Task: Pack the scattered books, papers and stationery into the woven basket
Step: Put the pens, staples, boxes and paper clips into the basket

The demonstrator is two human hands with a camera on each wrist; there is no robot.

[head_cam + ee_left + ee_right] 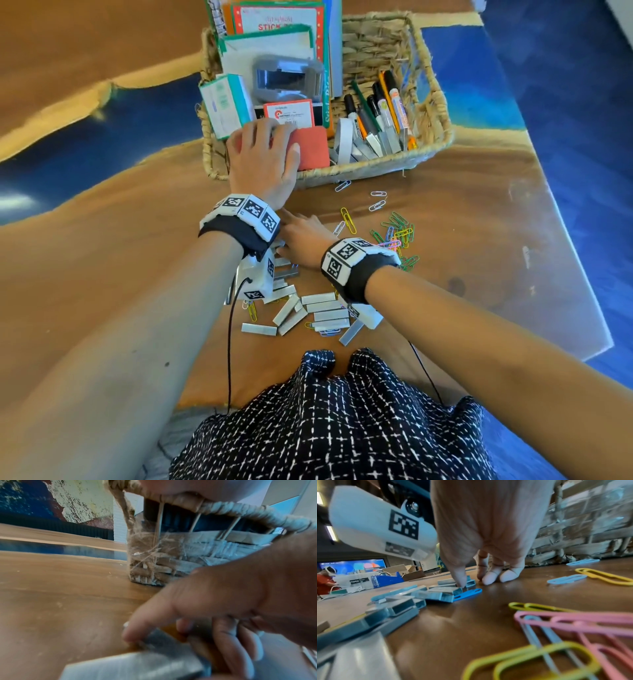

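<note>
The woven basket [376, 164] stands at the table's far middle, holding books [277, 20], boxes, a red pad [313, 147] and markers [380, 109]. My left hand [263, 150] rests over its near-left rim, fingers spread on the red pad; the left wrist view shows the palm [180, 486] on the rim [240, 509]. My right hand [298, 233] reaches left under the left wrist. Its thumb and fingers [488, 578] pinch a grey staple strip [163, 646] from the pile of strips [318, 308] on the table. Coloured paper clips [397, 236] lie scattered to the right.
More staple strips [443, 593] and paper clips [573, 622] lie close around the right hand. The basket wall [582, 527] rises just beyond it. The table's right edge [582, 274] drops to blue floor. Patterned cloth on my lap [325, 411] is at the near edge.
</note>
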